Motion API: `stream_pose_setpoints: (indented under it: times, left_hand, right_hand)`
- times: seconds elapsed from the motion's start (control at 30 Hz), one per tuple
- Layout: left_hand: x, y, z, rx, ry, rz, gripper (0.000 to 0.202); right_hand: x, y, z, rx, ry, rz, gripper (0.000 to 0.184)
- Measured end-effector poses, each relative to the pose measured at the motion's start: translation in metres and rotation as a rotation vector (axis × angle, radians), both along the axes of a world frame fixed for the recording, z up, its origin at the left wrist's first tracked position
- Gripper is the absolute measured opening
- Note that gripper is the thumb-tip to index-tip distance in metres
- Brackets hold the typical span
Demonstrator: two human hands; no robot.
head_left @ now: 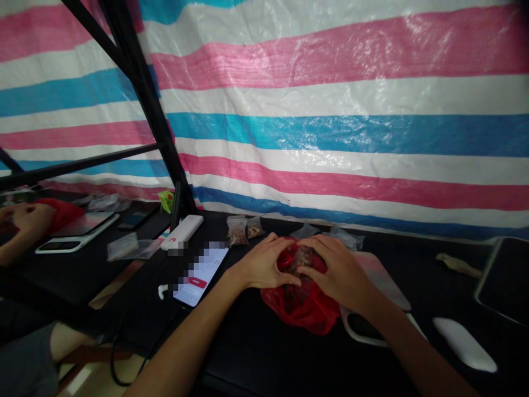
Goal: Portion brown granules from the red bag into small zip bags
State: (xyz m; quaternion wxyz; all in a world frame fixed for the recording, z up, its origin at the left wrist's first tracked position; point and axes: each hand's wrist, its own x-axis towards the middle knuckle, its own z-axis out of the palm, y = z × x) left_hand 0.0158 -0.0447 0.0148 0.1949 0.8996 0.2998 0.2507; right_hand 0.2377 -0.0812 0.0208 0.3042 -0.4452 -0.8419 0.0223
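A red mesh bag lies bunched on the black table in front of me, its mouth turned up and dark brown pieces showing inside. My left hand curls around the bag's left rim, thumb near and fingers on the far side. From the right, my right hand reaches over the mouth, and its thumb and fingers close on a small clear packet of brown bits. The left fingertips come close to that packet; whether they touch it is hidden. Beneath my right forearm sits a white digital scale, partly covered.
Filled zip bags and flat clear bags lie along the back. To the left are a lit phone, a white earbud and a white box-like device. A white mouse-shaped object lies right. A co-worker's hands show far left.
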Motion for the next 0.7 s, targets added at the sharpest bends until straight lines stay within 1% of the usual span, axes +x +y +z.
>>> stream_pose_setpoints:
  times: [0.03,0.1,0.17,0.23,0.33,0.43,0.6,0.7]
  left_hand:
    - [-0.0001,0.0016,-0.0020,-0.015,0.000,-0.012,0.070]
    - [-0.0006,0.0032,-0.0034,-0.041,-0.002,-0.027,0.058]
    - [-0.0008,0.0029,-0.0024,-0.055,-0.011,-0.030,0.046]
    - [-0.0004,0.0017,-0.0004,-0.066,-0.022,-0.027,0.040]
    - [0.0000,0.0001,0.0026,-0.081,-0.027,-0.034,0.044]
    - [0.0001,-0.0006,0.0046,-0.090,-0.026,-0.059,0.049]
    - [0.0004,-0.0005,0.0050,-0.090,-0.069,-0.055,0.042]
    - [0.0007,0.0002,0.0043,-0.081,-0.113,-0.073,0.045]
  right_hand:
    - [-0.0020,-0.0016,0.0011,-0.010,0.015,0.016,0.039]
    - [-0.0055,-0.0049,0.0032,-0.014,0.046,0.032,0.038]
    - [-0.0072,-0.0070,0.0044,0.005,0.072,0.034,0.035]
    - [-0.0067,-0.0073,0.0041,0.044,0.101,0.022,0.031]
    - [-0.0042,-0.0056,0.0017,0.090,0.138,-0.002,0.033]
    - [-0.0026,-0.0040,-0.0008,0.093,0.143,-0.013,0.034]
    - [-0.0027,-0.0046,-0.0020,0.141,0.151,-0.008,0.029]
    - [-0.0030,-0.0061,-0.0005,0.178,0.152,-0.007,0.027]
